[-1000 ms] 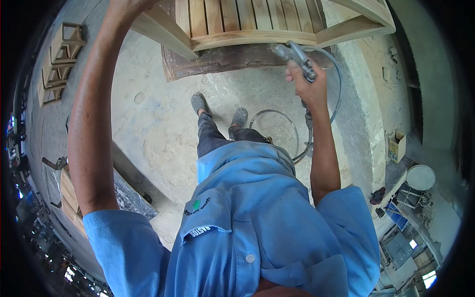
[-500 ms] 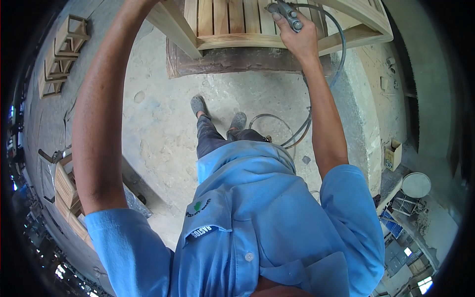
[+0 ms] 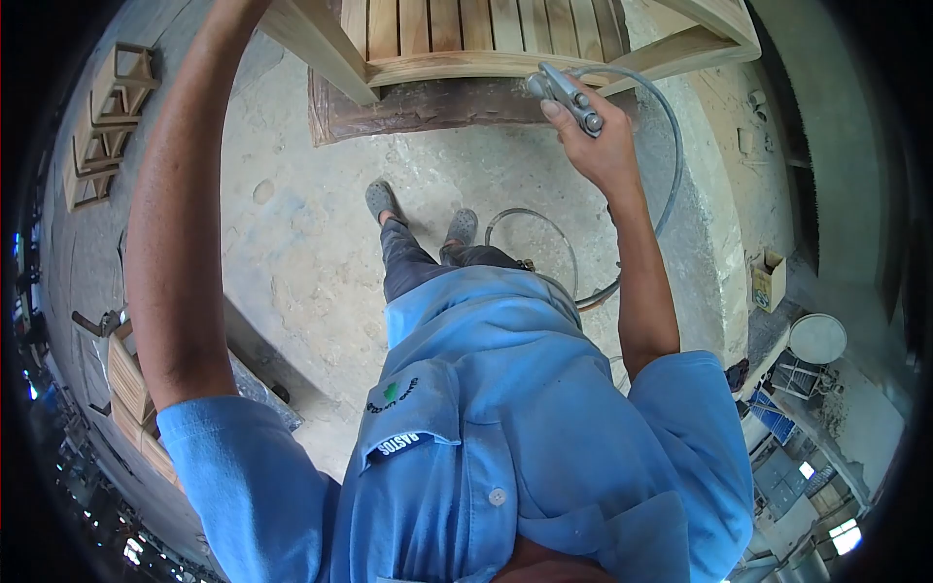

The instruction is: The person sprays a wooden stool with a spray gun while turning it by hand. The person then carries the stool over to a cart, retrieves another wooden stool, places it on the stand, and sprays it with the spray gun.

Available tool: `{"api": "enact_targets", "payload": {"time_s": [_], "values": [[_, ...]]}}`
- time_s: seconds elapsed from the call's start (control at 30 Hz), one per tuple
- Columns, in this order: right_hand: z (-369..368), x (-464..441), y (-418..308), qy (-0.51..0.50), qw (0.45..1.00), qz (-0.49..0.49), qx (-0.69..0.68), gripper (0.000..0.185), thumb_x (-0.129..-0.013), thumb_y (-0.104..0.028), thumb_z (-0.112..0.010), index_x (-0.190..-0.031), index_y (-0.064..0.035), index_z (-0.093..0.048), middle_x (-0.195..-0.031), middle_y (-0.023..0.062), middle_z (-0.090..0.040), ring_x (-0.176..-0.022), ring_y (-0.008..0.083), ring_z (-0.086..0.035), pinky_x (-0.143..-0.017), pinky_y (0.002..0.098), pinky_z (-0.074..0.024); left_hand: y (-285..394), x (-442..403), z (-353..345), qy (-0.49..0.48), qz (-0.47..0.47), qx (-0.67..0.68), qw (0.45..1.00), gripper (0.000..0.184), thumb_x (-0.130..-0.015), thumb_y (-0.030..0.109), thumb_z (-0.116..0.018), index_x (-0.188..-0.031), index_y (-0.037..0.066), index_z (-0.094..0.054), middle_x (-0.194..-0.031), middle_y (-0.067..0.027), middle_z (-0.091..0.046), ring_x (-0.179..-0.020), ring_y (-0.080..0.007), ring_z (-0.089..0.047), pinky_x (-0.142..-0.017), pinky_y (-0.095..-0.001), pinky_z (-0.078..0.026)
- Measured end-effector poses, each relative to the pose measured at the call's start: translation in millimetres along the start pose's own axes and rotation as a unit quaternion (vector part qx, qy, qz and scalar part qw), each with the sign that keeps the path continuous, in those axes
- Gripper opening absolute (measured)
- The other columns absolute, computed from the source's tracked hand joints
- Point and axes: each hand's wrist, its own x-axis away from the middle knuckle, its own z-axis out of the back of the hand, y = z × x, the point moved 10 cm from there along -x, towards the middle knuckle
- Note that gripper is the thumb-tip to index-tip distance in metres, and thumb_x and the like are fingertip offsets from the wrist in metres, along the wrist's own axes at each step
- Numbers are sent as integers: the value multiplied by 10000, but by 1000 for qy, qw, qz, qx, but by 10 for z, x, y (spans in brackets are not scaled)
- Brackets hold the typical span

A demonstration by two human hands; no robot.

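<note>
My right hand (image 3: 604, 146) is wrapped around a grey metal air tool (image 3: 571, 95) with a lever and a rounded head. A hose (image 3: 673, 131) runs from the tool down past my forearm. The tool is just at the front edge of a slatted wooden bench (image 3: 457, 66), on the right; whether it touches the wood I cannot tell. My left arm reaches up beside the bench's near left leg, and its hand lies beyond the top edge of the view.
The bench stands on a brown, covered platform (image 3: 418, 112). Hose loops lie on the floor near my feet. Stacked wooden frames (image 3: 102, 126) and slatted wooden pieces (image 3: 131, 379) stand on the left. A cardboard box (image 3: 768, 282) and a round white lid (image 3: 817, 338) are on the right.
My right hand has drawn the air tool back from over the slats to the bench's front edge. The whole view has shifted slightly, with the bench now higher and further left.
</note>
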Motion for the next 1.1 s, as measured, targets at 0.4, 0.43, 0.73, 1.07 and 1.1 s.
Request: {"api": "enact_targets", "payload": {"time_s": [0.4, 0.43, 0.73, 1.07, 1.1], "values": [[207, -650, -292, 91, 991, 68, 72, 441, -871, -331, -755, -1206, -49, -705, -936, 121, -750, -855, 170, -691, -789, 297, -530, 106, 7, 64, -14, 19, -14, 1000, 503, -845, 425, -625, -1064, -24, -690, -1010, -205, -684, -939, -311, -645, -817, -430, -515], [195, -590, -240, 83, 992, 64, 67, 453, -859, -344, -753, -1208, -61, -705, -943, 149, -748, -875, 226, -713, -794, 326, -538, 117, 8, 68, -18, 22, -11, 1000, 502, -844, 423, -623, -1058, -26, -691, -1003, -205, -685, -940, -311, -646, -817, -430, -515], [163, -84, 70, 28, 996, 29, 77, 489, -852, -372, -741, -1242, -82, -685, -1011, 195, -736, -948, 320, -723, -836, 373, -544, 110, 12, 69, 9, -2, 8, 1000, 461, -843, 388, -650, -1043, -26, -684, -1012, -211, -684, -949, -314, -651, -823, -422, -513], [300, -673, -253, 99, 983, 59, 142, 466, -854, -376, -728, -1223, -94, -691, -941, 220, -723, -920, 366, -708, -812, 419, -546, 157, 33, 134, 19, 22, -11, 1000, 437, -840, 367, -659, -1042, -19, -681, -995, -202, -684, -949, -322, -649, -844, -416, -510], [302, -656, -225, 93, 985, 59, 134, 468, -854, -376, -728, -1224, -92, -691, -942, 219, -724, -922, 368, -708, -814, 419, -546, 156, 23, 137, 21, 16, -13, 1000, 432, -841, 363, -659, -1040, -20, -682, -990, -202, -685, -947, -321, -649, -843, -416, -510]]}}
